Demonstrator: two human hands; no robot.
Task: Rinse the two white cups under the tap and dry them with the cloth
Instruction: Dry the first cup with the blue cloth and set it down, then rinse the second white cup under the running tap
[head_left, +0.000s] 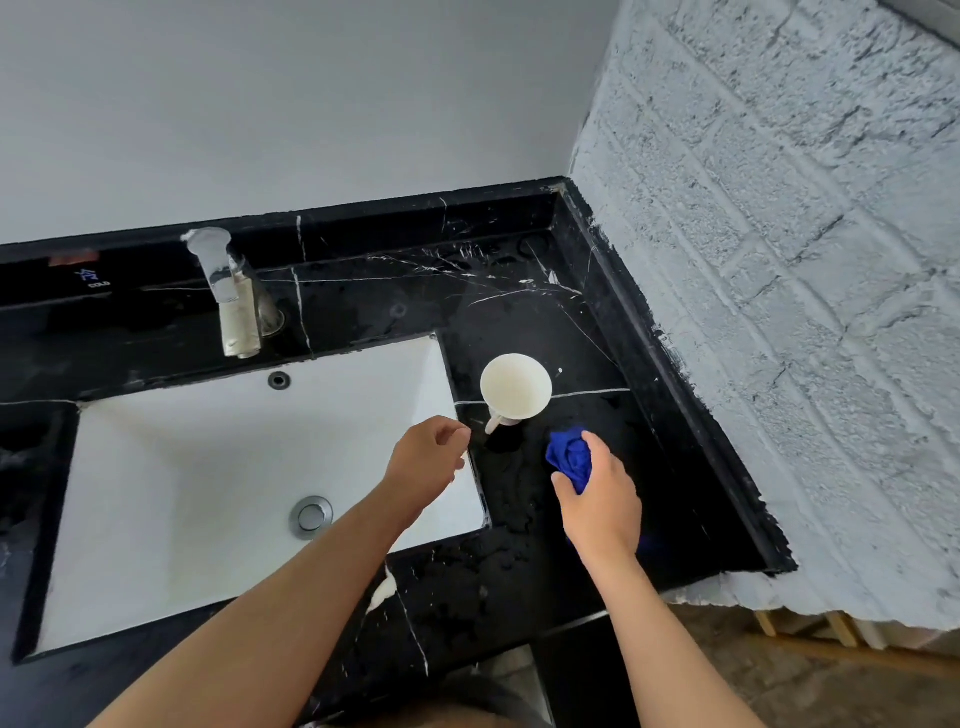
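Note:
One white cup (515, 385) stands upright on the black marble counter (524, 301), right of the sink, its handle pointing toward me. A second cup is not in view. My left hand (428, 462) hovers at the sink's right edge, a little left of the cup's handle, fingers loosely curled and holding nothing. My right hand (602, 499) grips a bunched blue cloth (570, 456) just below and right of the cup, apart from it.
The white rectangular sink (182, 467) has a metal drain (311, 515) and an overflow hole (279, 380). A chrome tap (234, 296) stands behind it, with no water running. A rough white brick wall (779, 312) bounds the counter on the right.

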